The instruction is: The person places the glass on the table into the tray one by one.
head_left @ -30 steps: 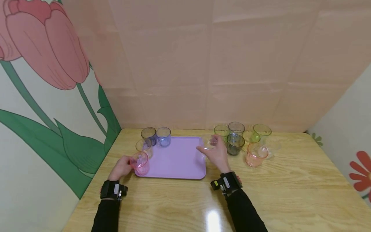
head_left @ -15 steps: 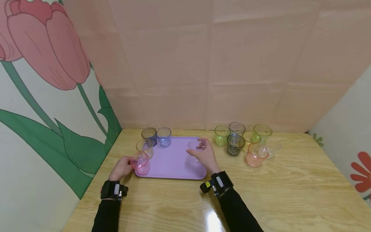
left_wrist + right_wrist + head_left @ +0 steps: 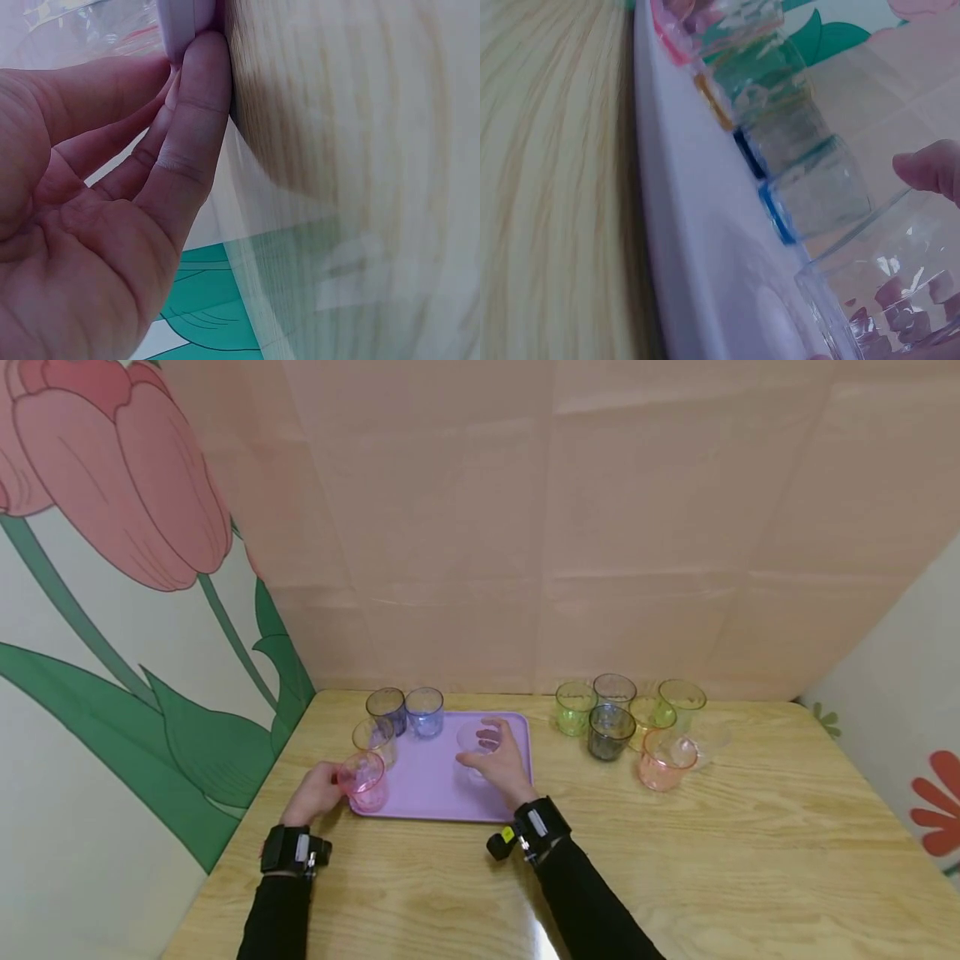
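Clear glass (image 3: 469,737), upright over the right half of the tray (image 3: 427,789) — blue glass (image 3: 425,717) to its left, right hand (image 3: 501,767) nearer, thumb and fingers gripping it — while the left hand (image 3: 312,795) pinches the tray's left rim.

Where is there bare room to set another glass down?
The tray is bare at its front middle, between the pink glass and right hand. The table is bare between the left sleeve and right sleeve, and in front of the peach glass, right of that sleeve. Crowded: the tray's left side and the glass cluster at back right.
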### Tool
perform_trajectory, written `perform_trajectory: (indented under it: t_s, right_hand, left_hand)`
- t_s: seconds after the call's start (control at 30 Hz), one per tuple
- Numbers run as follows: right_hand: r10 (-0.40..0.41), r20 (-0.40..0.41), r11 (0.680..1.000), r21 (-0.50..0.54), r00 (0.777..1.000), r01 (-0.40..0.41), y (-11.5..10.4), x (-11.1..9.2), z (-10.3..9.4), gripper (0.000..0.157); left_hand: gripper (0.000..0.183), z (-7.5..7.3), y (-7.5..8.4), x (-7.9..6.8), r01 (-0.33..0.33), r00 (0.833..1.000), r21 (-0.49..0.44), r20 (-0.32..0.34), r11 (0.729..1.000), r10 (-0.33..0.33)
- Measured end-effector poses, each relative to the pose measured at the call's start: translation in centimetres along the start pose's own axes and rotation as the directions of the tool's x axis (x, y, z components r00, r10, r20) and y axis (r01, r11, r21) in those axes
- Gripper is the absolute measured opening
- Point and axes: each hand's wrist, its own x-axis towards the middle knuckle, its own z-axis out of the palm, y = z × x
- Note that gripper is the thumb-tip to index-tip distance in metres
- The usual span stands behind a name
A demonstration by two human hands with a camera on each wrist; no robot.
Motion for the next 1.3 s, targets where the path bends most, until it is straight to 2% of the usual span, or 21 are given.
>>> perform_trajectory:
  t_s: [0.17,0.43,0.7,0.83,0.97,1.07,1.13,1.3]
  right_hand:
    - [-0.020,0.014,1.000,0.009,1.000,0.020,-0.2,0.3,1.9,0.081]
    - [-0.033,0.011,0.999,-0.019,0.999,0.033,0.5,1.0,4.0,0.087]
    - [-0.060,0.001,0.994,-0.091,0.998,0.060,0.9,1.2,6.0,0.085]
    - [-0.084,0.005,0.982,-0.167,0.996,0.084,0.7,1.1,6.8,0.084]
    - [-0.132,0.019,0.952,-0.276,0.991,0.132,0.6,0.9,7.3,0.085]
    - [-0.125,0.035,0.944,-0.303,0.992,0.130,0.6,0.9,7.5,0.090]
    - [-0.101,0.042,0.952,-0.288,0.994,0.109,0.7,1.0,7.7,0.093]
    - [-0.066,0.033,0.947,-0.312,0.997,0.073,0.9,1.2,8.0,0.095]
  left_hand:
    - [0.009,-0.1,0.1,-0.1,0.003,1.000,0.012,0.001,1.000,-0.003]
    - [0.010,-0.1,0.0,0.0,0.000,1.000,0.014,-0.002,1.000,0.000]
    - [0.012,-0.1,0.3,0.0,0.067,0.997,0.040,0.028,0.997,-0.069]
    - [0.012,-0.1,0.4,0.0,0.068,0.997,0.034,0.027,0.997,-0.069]
    - [0.012,-0.2,0.4,0.0,0.062,0.998,0.043,0.027,0.997,-0.063]
    - [0.012,-0.2,0.5,-0.1,0.055,0.998,0.040,0.025,0.998,-0.056]
    - [0.012,-0.2,0.5,-0.1,0.049,0.999,0.038,0.019,0.998,-0.050]
    - [0.013,-0.2,0.3,0.0,0.036,0.999,0.049,0.014,0.998,-0.036]
